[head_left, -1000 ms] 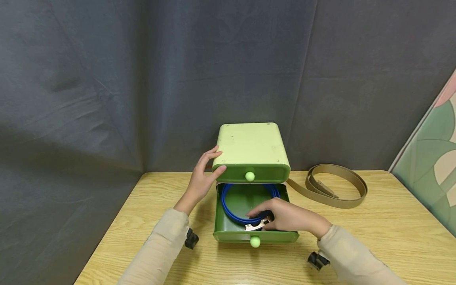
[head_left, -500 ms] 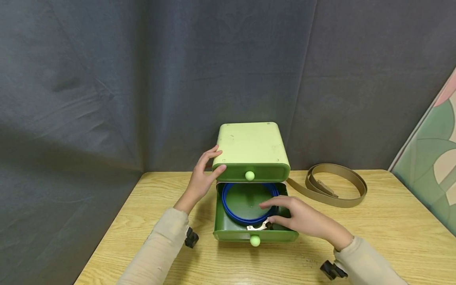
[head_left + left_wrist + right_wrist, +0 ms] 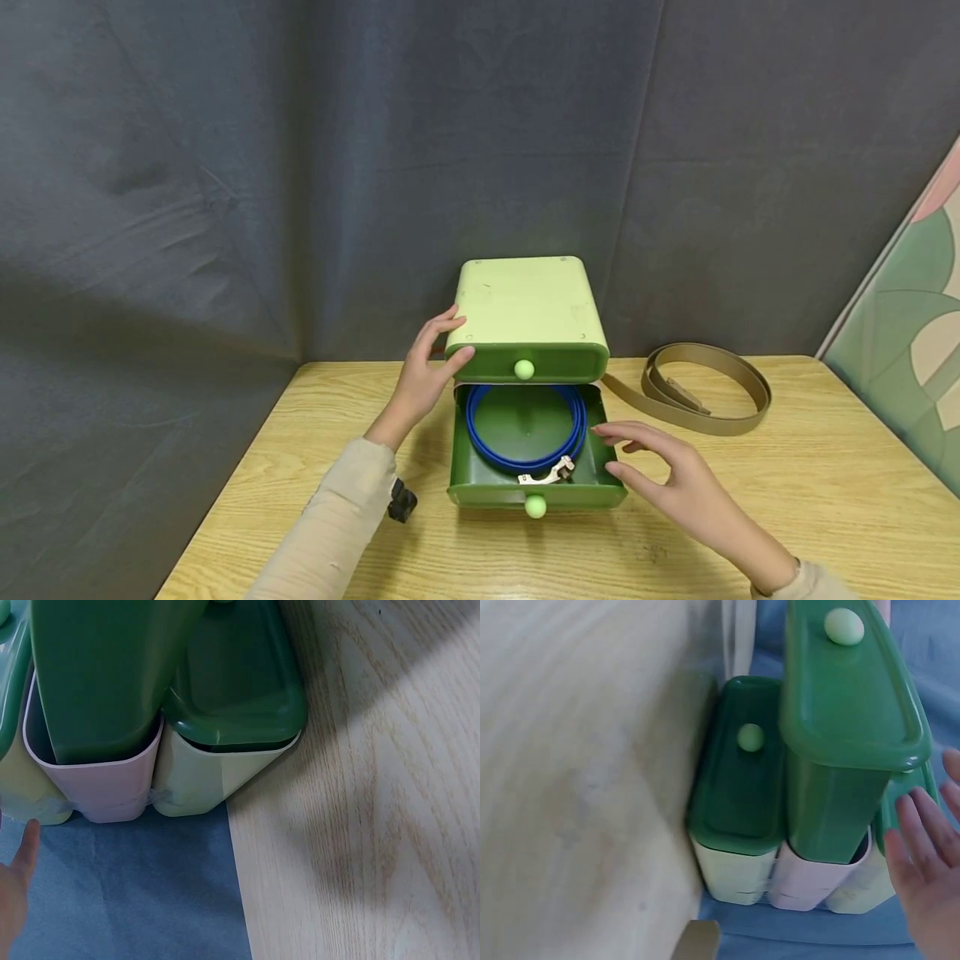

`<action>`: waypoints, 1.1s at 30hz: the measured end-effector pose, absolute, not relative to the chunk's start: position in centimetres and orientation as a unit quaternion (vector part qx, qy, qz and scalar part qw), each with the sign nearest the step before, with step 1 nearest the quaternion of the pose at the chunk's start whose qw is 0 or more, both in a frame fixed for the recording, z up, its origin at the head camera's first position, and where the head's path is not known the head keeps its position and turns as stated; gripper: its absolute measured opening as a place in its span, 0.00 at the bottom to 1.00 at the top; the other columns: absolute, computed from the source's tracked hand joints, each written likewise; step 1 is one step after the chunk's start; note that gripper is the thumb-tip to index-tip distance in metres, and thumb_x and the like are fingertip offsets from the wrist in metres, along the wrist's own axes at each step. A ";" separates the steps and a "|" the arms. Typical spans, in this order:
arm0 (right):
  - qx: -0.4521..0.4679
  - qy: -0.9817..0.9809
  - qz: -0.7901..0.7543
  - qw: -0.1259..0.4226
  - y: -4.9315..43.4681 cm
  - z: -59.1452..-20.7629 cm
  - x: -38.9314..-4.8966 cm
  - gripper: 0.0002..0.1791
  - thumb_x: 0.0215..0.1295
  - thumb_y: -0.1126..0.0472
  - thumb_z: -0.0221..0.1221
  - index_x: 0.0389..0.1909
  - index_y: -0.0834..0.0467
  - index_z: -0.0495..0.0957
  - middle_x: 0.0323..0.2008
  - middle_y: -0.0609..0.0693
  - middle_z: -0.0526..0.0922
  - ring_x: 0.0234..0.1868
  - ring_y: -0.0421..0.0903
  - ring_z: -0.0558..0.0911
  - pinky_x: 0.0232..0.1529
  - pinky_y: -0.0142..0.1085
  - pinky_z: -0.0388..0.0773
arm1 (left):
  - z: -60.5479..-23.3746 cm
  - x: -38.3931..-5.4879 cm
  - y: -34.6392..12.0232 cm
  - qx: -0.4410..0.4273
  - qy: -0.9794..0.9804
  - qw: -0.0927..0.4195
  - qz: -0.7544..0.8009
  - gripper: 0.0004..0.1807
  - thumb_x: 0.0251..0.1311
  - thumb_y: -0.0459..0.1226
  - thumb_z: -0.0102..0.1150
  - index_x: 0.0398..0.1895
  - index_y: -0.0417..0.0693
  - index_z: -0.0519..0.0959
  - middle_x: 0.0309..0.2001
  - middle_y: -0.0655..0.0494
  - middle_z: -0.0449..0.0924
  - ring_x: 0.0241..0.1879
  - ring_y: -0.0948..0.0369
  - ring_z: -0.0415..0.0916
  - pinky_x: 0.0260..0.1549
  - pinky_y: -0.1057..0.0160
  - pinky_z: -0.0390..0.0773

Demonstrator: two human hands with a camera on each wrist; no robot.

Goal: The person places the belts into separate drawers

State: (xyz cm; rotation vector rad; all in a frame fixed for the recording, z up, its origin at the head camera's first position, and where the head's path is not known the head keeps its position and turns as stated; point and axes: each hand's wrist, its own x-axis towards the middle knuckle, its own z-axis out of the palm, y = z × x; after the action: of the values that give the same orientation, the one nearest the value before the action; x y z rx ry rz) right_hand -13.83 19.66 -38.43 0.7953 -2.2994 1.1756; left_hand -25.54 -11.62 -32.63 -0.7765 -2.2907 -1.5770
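A small drawer cabinet [image 3: 528, 296] with a pale yellow-green top stands at the table's back. Its middle drawer [image 3: 491, 497], green with a round light-green knob, is pulled out. Inside lies a coiled blue belt [image 3: 579, 429] with a silver buckle [image 3: 547, 475] near the drawer front. My left hand [image 3: 420, 383] rests on the cabinet's upper left corner, thumb at the front edge and fingers spread along the side and top. Just right of the open drawer, my right hand [image 3: 686, 487] hovers with loosely bent fingers, holding nothing. In the right wrist view the right hand [image 3: 934, 881] is beside the drawer.
A tan belt [image 3: 708, 425], loosely coiled, lies on the wooden table [image 3: 300, 467] right of the cabinet. Dark grey curtain [image 3: 450, 167] hangs close behind. A patterned panel [image 3: 915, 333] borders the table at the right.
My right hand has let go of the blue belt near its buckle and moved right, out of the drawer. The belt stays in the drawer. My left hand has kept its place.
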 end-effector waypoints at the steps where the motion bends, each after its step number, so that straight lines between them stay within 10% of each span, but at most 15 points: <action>1: 0.281 -0.827 0.429 0.228 19.7 -38.6 -13.7 0.25 0.55 0.74 0.69 0.55 0.57 0.81 0.51 0.47 0.84 0.49 0.38 0.81 0.49 0.22 0.72 | -32.6 -25.5 -11.6 -0.267 -0.786 0.127 -0.542 0.24 0.69 0.35 0.58 0.66 0.40 0.70 0.75 0.48 0.57 0.72 0.53 0.56 0.59 0.44 0.66; 33: 0.158 -0.819 0.522 0.179 19.8 -42.8 -11.6 0.27 0.49 0.74 0.73 0.52 0.62 0.77 0.45 0.51 0.82 0.41 0.36 0.81 0.39 0.29 0.79 | -32.7 -25.4 -11.4 -0.263 -0.784 0.122 -0.549 0.24 0.69 0.35 0.59 0.66 0.40 0.70 0.75 0.49 0.57 0.72 0.54 0.55 0.59 0.45 0.66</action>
State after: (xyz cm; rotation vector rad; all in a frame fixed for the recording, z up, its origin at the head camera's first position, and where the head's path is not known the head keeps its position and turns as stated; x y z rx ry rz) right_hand -11.56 19.75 -42.81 0.4455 -2.3157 1.4763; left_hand -25.36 -11.38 -32.69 -0.7672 -2.2885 -1.6031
